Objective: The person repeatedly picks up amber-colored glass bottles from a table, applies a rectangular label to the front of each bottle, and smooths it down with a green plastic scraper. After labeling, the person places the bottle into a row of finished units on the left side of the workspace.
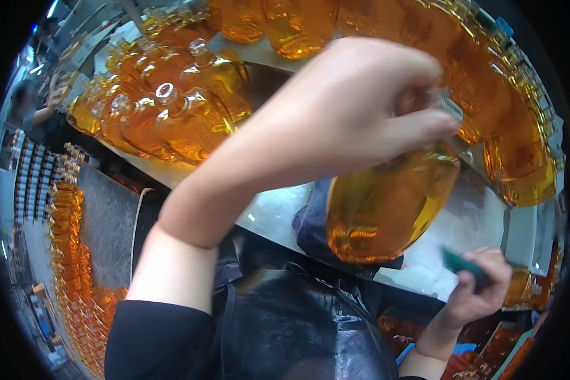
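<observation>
My left hand (pixel 361 107) reaches across the middle, fingers curled round the neck of a clear glass bottle (pixel 392 202) filled with amber liquid. The bottle leans, its base toward me, beside a dark blue cloth (pixel 310 218) on the pale metal worktop (pixel 272 215). At the lower right my right hand (pixel 481 288) pinches a dark green flat piece (pixel 463 265), blurred by motion and apart from the bottle. Whether it is a pad or something stiffer I cannot tell.
Several amber bottles (pixel 171 114) crowd the worktop at the left; one shows an uncapped mouth. More bottles (pixel 513 145) curve along the back and right. A long row of bottles (pixel 69 253) runs down the far left, near a person (pixel 35 114).
</observation>
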Tool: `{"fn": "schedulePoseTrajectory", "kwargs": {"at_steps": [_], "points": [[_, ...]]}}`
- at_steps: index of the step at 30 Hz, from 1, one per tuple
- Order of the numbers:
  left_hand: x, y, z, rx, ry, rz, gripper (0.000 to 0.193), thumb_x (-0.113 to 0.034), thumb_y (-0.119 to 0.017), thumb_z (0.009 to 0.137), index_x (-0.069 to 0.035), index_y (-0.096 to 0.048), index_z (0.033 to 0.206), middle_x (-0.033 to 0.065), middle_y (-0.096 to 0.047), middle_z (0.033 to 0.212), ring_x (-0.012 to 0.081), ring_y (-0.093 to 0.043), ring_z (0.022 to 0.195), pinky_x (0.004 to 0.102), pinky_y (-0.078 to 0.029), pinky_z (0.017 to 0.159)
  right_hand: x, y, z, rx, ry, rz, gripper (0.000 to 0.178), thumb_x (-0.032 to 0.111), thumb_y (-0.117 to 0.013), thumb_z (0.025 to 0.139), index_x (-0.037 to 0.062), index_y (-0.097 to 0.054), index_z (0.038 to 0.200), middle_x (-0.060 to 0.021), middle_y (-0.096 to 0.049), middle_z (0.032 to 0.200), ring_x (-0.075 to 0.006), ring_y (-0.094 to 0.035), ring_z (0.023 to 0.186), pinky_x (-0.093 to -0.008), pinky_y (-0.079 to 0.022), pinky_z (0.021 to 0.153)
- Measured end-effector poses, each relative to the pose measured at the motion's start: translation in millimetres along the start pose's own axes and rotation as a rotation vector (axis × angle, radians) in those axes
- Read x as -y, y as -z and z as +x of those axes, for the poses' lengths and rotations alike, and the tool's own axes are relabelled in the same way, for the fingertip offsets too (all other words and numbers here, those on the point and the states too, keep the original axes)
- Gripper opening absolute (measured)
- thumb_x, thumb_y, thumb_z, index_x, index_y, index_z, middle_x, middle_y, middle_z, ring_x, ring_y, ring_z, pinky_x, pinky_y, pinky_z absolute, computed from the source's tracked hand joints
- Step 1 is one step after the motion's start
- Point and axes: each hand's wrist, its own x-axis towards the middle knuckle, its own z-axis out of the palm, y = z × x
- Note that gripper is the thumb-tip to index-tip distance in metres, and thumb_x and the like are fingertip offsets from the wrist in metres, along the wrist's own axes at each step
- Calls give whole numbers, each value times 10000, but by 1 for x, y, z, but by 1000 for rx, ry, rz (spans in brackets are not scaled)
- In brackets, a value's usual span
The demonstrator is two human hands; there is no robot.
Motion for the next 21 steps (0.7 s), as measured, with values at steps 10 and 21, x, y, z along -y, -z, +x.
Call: {"fn": "schedulePoseTrajectory", "kwargs": {"at_steps": [10,21], "points": [[37,43,-44,-391,-76,451,105,-64,-714,821,-9,-625,829,144,-628,760,317,-646,720,373,-508,627,-66,24,-32,-239,-122,-102,204,131,-629,968,2,-589,1120,-69,-589,1057,-152,-563,996,-271,-444,922],[63,121,-187,-911,20,513,207,-8,-648,857,-63,-637,1057,102,-666,1020,213,-663,924,304,-520,823,0,-40,12,-252,-19,-15,209,30,-709,885,-80,-635,1047,-148,-660,971,-224,-621,854,-337,-522,818]]}}
